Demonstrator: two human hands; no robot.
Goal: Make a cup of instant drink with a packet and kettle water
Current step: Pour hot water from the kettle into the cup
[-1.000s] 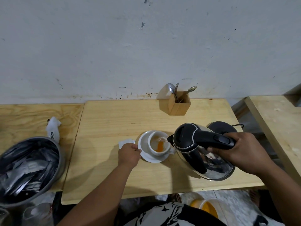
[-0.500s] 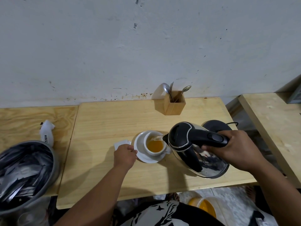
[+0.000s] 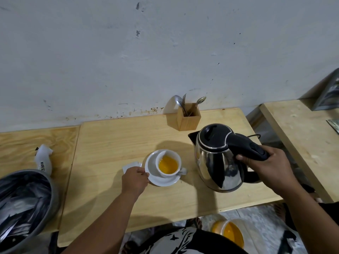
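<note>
Hands were seen from above at a pale wooden table (image 3: 110, 143) set against a white wall. The right hand (image 3: 269, 173) was wrapped around the black handle of a steel kettle (image 3: 218, 162), fingers curled tight; the kettle was held nearly upright, just right of a white cup (image 3: 167, 165). The cup, filled with orange liquid, was placed on a white saucer (image 3: 161, 178) near the table's middle. The left hand (image 3: 134, 178) was closed on the saucer's left rim, fingertips pinched. A torn white packet (image 3: 131, 165) was partly hidden behind that hand. A wooden cutlery holder (image 3: 189, 119) with spoons and a fork was stood by the wall. At far left, a metal bowl (image 3: 49, 189) of silvery sachets was seen, a crumpled white wrapper (image 3: 43, 158) just behind it.
</note>
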